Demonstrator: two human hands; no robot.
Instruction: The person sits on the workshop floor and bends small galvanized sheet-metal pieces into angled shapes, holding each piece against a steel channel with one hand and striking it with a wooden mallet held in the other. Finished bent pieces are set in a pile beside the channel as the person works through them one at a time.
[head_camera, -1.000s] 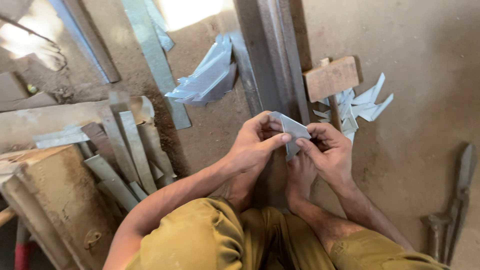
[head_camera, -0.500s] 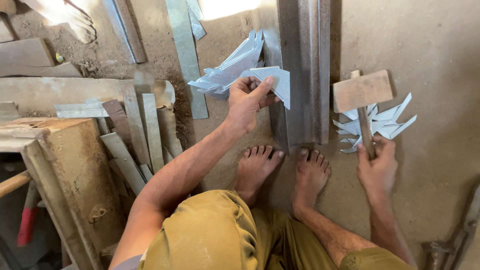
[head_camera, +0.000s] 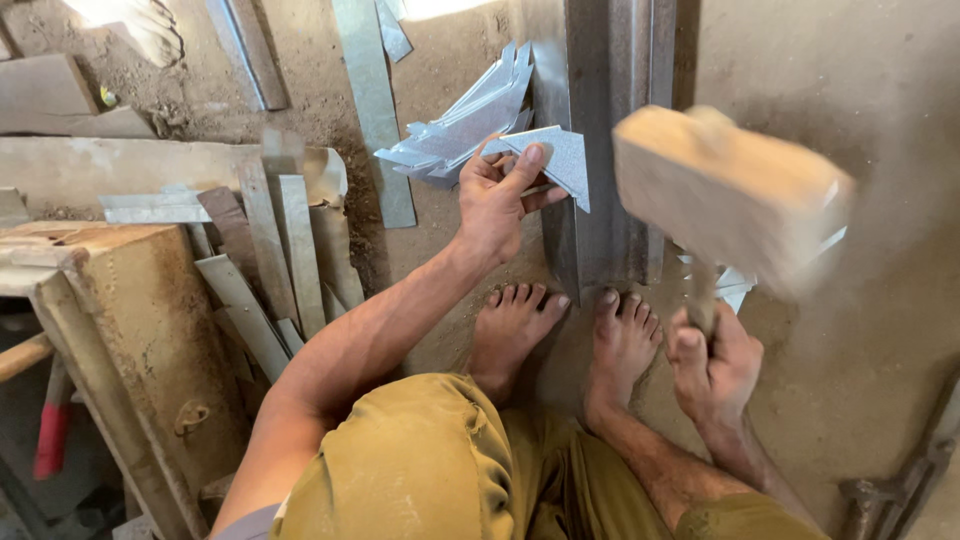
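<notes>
My left hand (head_camera: 497, 201) grips a small folded piece of grey sheet metal (head_camera: 560, 157) and holds it against the edge of a long steel beam (head_camera: 608, 140) that lies on the dirt floor. My right hand (head_camera: 712, 362) is closed around the handle of a wooden mallet (head_camera: 728, 196). The mallet's blocky head is raised and blurred, above and to the right of the beam. My bare feet (head_camera: 570, 335) rest at the beam's near end.
A pile of cut sheet-metal pieces (head_camera: 462, 122) lies left of the beam, with more pieces (head_camera: 735, 285) on its right. Metal strips (head_camera: 282, 240) lean by a rusty metal box (head_camera: 120, 330) at left. Shears (head_camera: 900, 480) lie at lower right.
My left hand carried the sheet piece onto the beam's edge. My right hand let go of it, took the mallet from the floor at right and raised it.
</notes>
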